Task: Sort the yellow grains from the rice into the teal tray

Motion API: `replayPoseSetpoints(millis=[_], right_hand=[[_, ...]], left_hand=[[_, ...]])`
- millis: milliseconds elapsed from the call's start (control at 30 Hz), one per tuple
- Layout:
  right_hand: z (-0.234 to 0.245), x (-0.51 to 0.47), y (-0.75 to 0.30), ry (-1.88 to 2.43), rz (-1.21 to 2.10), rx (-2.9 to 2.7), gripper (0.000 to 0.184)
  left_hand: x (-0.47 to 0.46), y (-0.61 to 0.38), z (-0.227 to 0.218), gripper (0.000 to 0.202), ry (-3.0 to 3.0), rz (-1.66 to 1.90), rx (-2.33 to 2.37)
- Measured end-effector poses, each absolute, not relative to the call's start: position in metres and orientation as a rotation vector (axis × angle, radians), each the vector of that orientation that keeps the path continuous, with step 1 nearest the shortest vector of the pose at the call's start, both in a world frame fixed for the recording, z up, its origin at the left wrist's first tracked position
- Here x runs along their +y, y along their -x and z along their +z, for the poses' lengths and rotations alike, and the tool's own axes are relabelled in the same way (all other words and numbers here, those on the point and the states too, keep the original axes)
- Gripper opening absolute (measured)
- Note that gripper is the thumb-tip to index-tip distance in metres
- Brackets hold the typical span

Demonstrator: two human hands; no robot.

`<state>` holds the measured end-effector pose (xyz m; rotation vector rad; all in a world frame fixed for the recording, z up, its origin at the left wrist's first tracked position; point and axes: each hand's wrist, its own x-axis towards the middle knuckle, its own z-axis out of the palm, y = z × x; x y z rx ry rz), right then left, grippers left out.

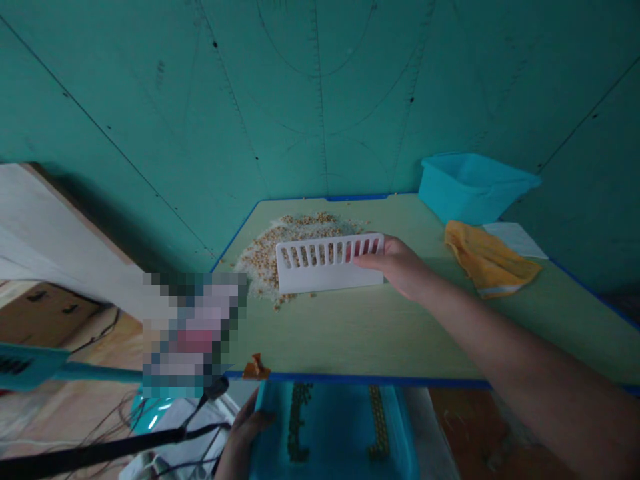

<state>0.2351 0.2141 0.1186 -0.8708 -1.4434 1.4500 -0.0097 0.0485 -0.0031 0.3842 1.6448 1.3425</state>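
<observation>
Pinched at right end between fingers (369, 261) of right hand (406, 268): white slotted panel (330, 279), long axis running leftward from grip. Behind and left of panel: grain pile (265, 257) on counter (360, 340). Below panel: blue tray (335, 433), gripped at left rim by left hand (245, 430).

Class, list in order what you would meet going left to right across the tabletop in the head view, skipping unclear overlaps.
Scrap of brown tape, white slotted piece, right hand holding its end, orange cloth.
</observation>
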Motion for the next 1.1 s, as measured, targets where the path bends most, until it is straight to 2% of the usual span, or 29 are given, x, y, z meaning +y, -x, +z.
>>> replayPoseSetpoints(millis=[367, 1100], right_hand=[[0.121, 0.211, -0.234, 0.894, 1.481, -1.422, 0.021], [0.119, 0.21, -0.234, 0.876, 1.53, -1.404, 0.021]], left_hand=[[0.05, 0.001, 0.008, 0.02, -0.316, 1.354, 1.632], [0.048, 0.009, -0.001, 0.025, -0.371, 1.333, 1.655]])
